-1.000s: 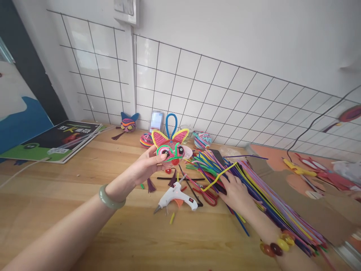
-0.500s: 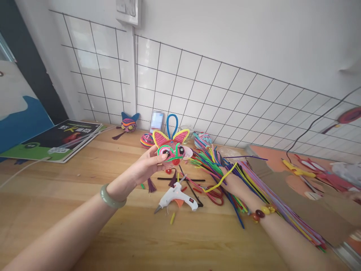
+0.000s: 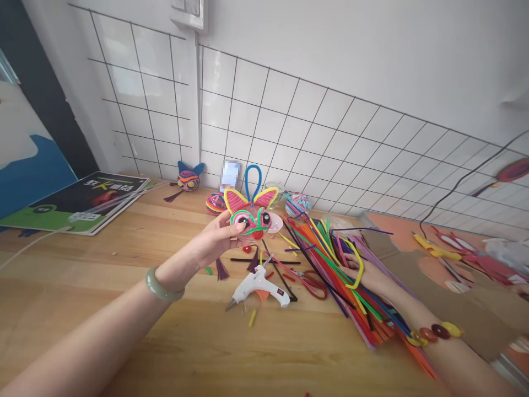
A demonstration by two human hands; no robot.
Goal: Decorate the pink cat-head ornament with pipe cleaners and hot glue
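Observation:
My left hand [image 3: 217,237] is closed around a pipe-cleaner animal head [image 3: 253,223], its thumb on the front. The head has pink ears edged in yellow, black eyes ringed in green and pink, a red nose and a blue hanging loop [image 3: 253,182]. To the right, my right hand [image 3: 363,274] lies in a bundle of colourful pipe cleaners [image 3: 326,264], fingers curled around some of them and partly covered. A bent yellow pipe cleaner [image 3: 359,270] arches over that hand. Below the head, a white glue gun [image 3: 260,286] rests on the wooden table [image 3: 198,336].
Red-handled scissors [image 3: 316,285], tassels [image 3: 222,269] and cut bits lie around the glue gun. At the wall stand another animal head [image 3: 188,176], two wrapped balls [image 3: 215,204] and a phone [image 3: 230,175]. A dark printed board [image 3: 95,198] is on the left, cardboard [image 3: 438,298] on the right.
My right hand has moved right and nearer to me, and the pipe cleaners have shifted and spread, showing more red and orange ones. My left hand keeps the animal head in nearly the same place.

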